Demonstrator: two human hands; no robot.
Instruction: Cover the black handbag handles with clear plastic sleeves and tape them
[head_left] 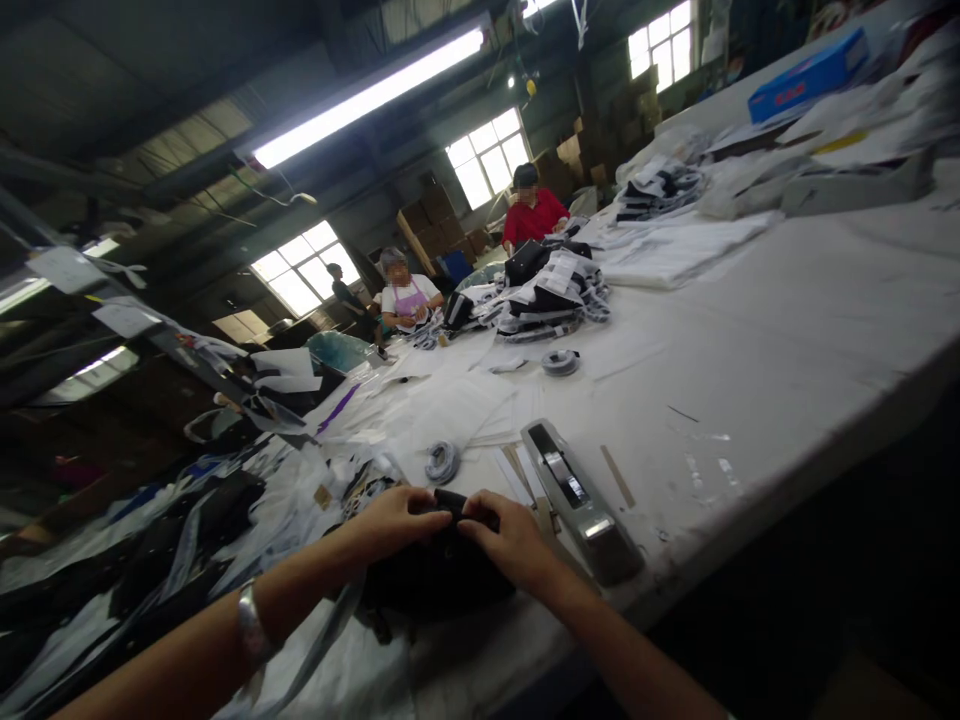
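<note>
A black bag (442, 575), soft and dark, sits at the near edge of the table, with a grey strap hanging from its left side. At its top edge my left hand (405, 512) pinches the black material between thumb and fingers. My right hand (504, 535) grips the same edge just to the right, its thumb close to the left thumb. What lies under the fingertips is partly hidden. Just right of my right hand lies a long grey tool with a metal top (577, 500), touched by neither hand. Beyond the bag is a grey coil of strap (442, 462).
Black pieces in clear plastic (187, 530) are heaped on the left. Another grey roll (560, 362) and a pile of wrapped black goods (551, 295) lie farther along the table. A blue box (808, 78) is at far right. Two people work at the far end; another stands behind.
</note>
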